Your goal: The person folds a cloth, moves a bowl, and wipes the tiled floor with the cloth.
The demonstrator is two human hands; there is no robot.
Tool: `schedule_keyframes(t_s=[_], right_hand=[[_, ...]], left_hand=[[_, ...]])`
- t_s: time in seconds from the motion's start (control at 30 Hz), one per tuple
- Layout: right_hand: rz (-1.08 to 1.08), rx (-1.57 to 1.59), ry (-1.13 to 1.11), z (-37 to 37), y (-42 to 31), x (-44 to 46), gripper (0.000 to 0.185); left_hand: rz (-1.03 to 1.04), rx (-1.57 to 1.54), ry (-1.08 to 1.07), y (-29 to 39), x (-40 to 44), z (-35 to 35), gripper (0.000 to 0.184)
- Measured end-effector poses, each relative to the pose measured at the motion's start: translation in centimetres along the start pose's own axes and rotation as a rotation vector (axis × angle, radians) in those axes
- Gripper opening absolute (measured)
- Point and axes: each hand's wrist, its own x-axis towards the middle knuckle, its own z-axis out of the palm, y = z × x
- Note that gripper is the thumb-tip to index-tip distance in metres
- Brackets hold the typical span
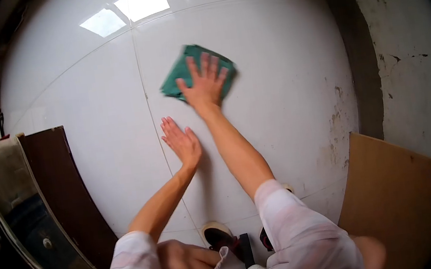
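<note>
A folded green cloth [175, 79] lies on the white tiled floor [285, 82], near the top middle of the head view. My right hand [206, 81] presses flat on top of it, fingers spread. Lower and to the left, my left hand [181, 141] is stretched out with its palm toward the floor and nothing in it. Its fingers are extended, beside a tile joint and apart from the cloth. Whether the left palm touches the tiles cannot be made out.
At the left stands a dark brown cabinet or panel [64, 181] beside a worn padded item [8, 172]. A tan board [398, 197] leans at the lower right by a stained wall [406, 55]. Shoes [219, 234] show below my arms.
</note>
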Motion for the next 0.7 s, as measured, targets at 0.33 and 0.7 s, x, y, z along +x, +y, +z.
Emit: schedule_keyframes(t_s=[0.33, 0.7], right_hand=[[0.192, -0.12, -0.153, -4.3, 5.6, -9.6, 0.072], [0.165, -0.026, -0.094, -2.0, 3.1, 5.8, 0.073]], left_hand=[[-0.083, 0.084, 0.108, 4.3, -0.3, 1.1, 0.072], [-0.087, 0.135, 0.093, 3.7, -0.4, 1.6, 0.075]])
